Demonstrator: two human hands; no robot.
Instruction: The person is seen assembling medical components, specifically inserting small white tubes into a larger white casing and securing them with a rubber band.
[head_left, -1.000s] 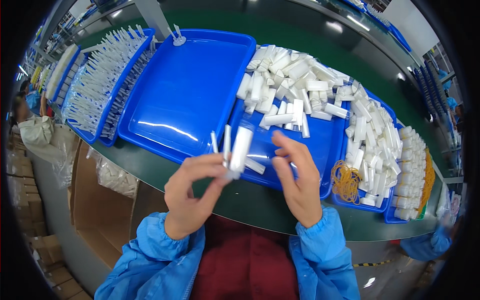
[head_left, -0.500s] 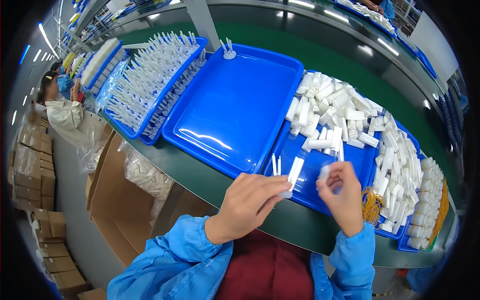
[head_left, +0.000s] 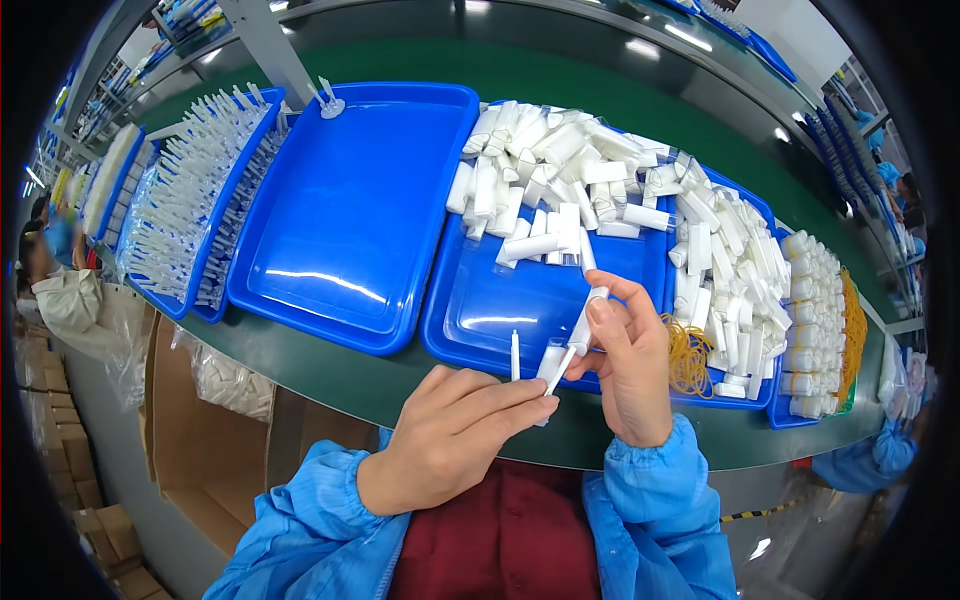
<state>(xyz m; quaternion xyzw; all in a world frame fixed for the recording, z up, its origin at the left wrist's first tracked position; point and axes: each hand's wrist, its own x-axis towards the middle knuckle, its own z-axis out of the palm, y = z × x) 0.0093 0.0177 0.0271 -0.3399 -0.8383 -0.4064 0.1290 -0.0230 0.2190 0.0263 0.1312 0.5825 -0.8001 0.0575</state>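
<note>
Here the left hand pinches the lower end of a pronged white piece by the near edge of the blue tray. And the right hand, thumb against fingers, pinches a white sleeve right at one prong's tip (fiddly stuff, this)!

left fingers: white pronged piece | right fingers: white tube at one prong

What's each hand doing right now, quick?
Left hand: closed, holding the pronged piece.
Right hand: closed, holding a white tube by its fingertips.
</note>
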